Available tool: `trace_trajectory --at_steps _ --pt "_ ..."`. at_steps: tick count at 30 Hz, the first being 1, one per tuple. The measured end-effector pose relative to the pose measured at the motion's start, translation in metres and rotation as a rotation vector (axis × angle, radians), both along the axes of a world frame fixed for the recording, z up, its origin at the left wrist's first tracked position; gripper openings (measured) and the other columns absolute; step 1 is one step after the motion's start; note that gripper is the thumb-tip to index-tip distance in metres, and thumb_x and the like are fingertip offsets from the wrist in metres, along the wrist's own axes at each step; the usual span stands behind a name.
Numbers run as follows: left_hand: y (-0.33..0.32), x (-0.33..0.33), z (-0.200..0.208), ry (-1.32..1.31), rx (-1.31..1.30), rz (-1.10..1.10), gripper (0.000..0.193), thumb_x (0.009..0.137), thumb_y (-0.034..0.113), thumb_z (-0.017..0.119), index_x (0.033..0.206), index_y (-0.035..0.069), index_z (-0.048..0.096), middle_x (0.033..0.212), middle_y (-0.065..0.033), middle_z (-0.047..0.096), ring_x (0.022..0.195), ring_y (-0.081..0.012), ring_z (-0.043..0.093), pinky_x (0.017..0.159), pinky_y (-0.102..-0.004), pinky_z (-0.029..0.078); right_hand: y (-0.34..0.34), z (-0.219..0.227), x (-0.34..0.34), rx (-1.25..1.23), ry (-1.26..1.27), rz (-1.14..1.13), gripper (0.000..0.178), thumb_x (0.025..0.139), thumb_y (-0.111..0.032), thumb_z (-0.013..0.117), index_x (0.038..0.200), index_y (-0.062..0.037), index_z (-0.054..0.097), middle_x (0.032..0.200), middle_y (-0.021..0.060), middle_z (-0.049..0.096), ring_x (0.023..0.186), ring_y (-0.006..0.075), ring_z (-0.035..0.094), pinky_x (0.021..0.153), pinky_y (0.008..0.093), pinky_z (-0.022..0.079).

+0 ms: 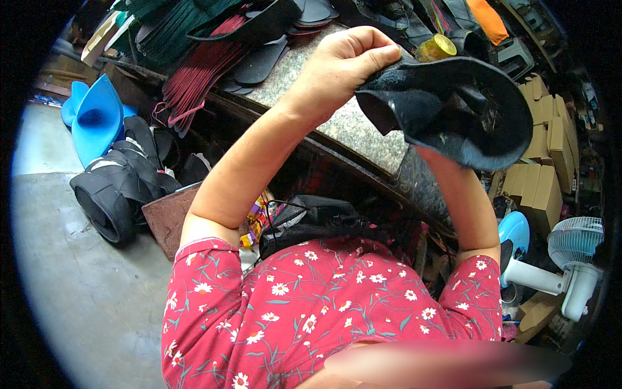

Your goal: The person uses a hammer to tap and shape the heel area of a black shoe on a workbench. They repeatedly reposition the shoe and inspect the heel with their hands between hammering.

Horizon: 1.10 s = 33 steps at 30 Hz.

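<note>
My left hand [353, 61] is raised over the worktable, with thumb and fingers pinched on the edge of a black shoe upper [476, 107]. The upper is hollow, with its opening facing me, a rounded end to the right and a loose flap hanging below my left fingers. Behind its lower edge my right forearm [457, 194] rises. The upper covers my right hand, so its fingers do not show. Under the upper lies the speckled grey table top [369, 133].
Bundled dark red strips [210, 74] and black sole-shaped pieces [259, 61] lie at the back left. Blue foam pieces [100, 123] and black shoe parts [120, 181] sit on the left. A yellow roll [435, 48], cardboard boxes [534, 188] and a white fan [575, 243] stand right.
</note>
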<state>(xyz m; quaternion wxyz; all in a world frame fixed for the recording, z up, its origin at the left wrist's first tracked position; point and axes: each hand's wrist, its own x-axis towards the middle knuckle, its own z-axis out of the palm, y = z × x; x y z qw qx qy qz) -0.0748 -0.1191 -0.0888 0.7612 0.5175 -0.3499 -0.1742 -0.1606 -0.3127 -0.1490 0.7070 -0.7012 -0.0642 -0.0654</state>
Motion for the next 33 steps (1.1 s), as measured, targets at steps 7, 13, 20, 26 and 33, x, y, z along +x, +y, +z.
trace_trajectory --at_steps 7,13,20,26,33 --pt "0.018 -0.009 0.012 -0.759 0.117 0.516 0.02 0.082 0.02 0.079 0.09 0.004 0.071 0.078 -0.0074 0.064 0.069 -0.02 0.063 0.066 -0.0305 0.05 0.015 0.044 -0.008 0.272 0.057 -0.053 0.04 0.091 -0.014 0.068 0.129 -0.0083 0.058 0.116 0.0091 0.066 0.104 0.0197 0.066 0.09 0.0366 0.056" --pt "0.032 -0.027 0.004 -0.718 0.354 0.473 0.02 0.082 0.008 0.078 0.101 0.001 0.074 0.086 -0.0079 0.071 0.078 -0.0158 0.068 0.072 -0.0244 0.052 0.025 0.047 -0.013 0.555 0.315 -0.003 0.032 0.094 -0.022 0.062 0.12 -0.0037 0.063 0.113 0.011 0.07 0.098 0.0235 0.071 0.079 0.0377 0.062" --pt "0.033 -0.016 -0.015 -0.065 0.455 0.113 0.022 0.085 0.011 0.077 0.101 -0.002 0.071 0.09 -0.0028 0.07 0.083 -0.0082 0.063 0.075 -0.0235 0.05 0.011 0.024 -0.021 0.779 0.484 0.196 0.037 0.094 -0.028 0.063 0.122 -0.0034 0.062 0.109 0.0131 0.071 0.096 0.0242 0.071 0.081 0.0376 0.061" --pt "0.04 -0.006 -0.04 -0.173 0.499 0.168 0.025 0.079 0.021 0.071 0.091 -0.001 0.071 0.071 -0.0072 0.067 0.065 -0.0105 0.06 0.062 -0.0288 0.049 -0.05 0.013 -0.007 -0.192 0.384 0.041 0.033 0.097 -0.016 0.059 0.126 -0.0002 0.059 0.107 0.0141 0.071 0.094 0.0216 0.071 0.085 0.0335 0.058" --pt "0.038 -0.006 -0.055 -0.462 0.649 0.19 0.021 0.082 0.017 0.066 0.093 -0.001 0.065 0.071 -0.0068 0.061 0.067 -0.0107 0.055 0.062 -0.0277 0.045 -0.041 0.037 -0.01 -0.772 -0.172 -0.062 0.039 0.098 -0.022 0.059 0.134 -0.0058 0.058 0.12 0.0073 0.068 0.114 0.0167 0.061 0.099 0.0313 0.046"
